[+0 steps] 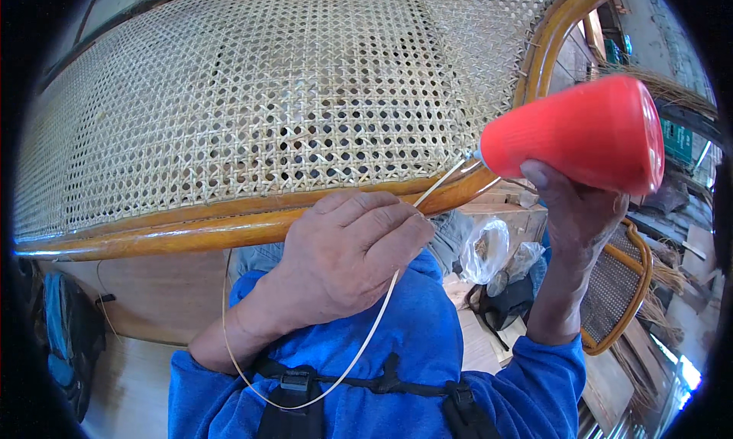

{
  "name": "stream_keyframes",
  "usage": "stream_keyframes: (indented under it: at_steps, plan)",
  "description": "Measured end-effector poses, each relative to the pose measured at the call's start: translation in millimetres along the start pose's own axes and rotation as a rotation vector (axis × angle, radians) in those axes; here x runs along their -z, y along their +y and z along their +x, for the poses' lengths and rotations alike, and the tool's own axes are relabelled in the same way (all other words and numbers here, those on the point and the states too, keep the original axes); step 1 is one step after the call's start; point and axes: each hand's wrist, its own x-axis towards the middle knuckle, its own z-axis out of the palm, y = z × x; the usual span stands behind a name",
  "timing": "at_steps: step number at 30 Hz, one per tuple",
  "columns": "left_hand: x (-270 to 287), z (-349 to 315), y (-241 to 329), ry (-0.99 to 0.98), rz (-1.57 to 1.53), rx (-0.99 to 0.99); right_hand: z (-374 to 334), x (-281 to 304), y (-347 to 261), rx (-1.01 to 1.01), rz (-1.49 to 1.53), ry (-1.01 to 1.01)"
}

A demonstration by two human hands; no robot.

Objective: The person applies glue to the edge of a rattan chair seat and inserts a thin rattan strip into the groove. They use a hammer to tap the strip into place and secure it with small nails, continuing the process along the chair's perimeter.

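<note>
Beyond the left hand [355, 248] lies cane webbing [252, 95].

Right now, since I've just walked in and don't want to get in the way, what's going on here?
A person in blue sleeves is working at the near edge of a woven cane panel bordered by a glossy wooden rail. The right hand holds a red tapered bottle, narrow end toward the panel's edge, beside a pale strand. The left hand lies over the strand; whether it pinches it is hidden. Below that hand, the strand loops across the blue clothing.
</note>
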Motion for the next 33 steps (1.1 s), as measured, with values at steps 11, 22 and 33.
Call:
stream_keyframes:
  at_steps: [11, 22, 33]
  plan:
    - [0.0, -0.7, -1.0, -0.004, -0.003, -0.003, 7.6, 6.9, 6.0, -0.169, 0.28, -0.181]
    - [-0.6, 0.4, -0.6, 0.01, 0.018, -0.011, 7.2, 18.1, 20.1, 0.1, 0.383, 0.151]
    - [1.0, 0.9, 0.3, -0.002, 0.023, 0.007, 6.2, 9.8, 24.4, -0.039, 0.341, 0.051]
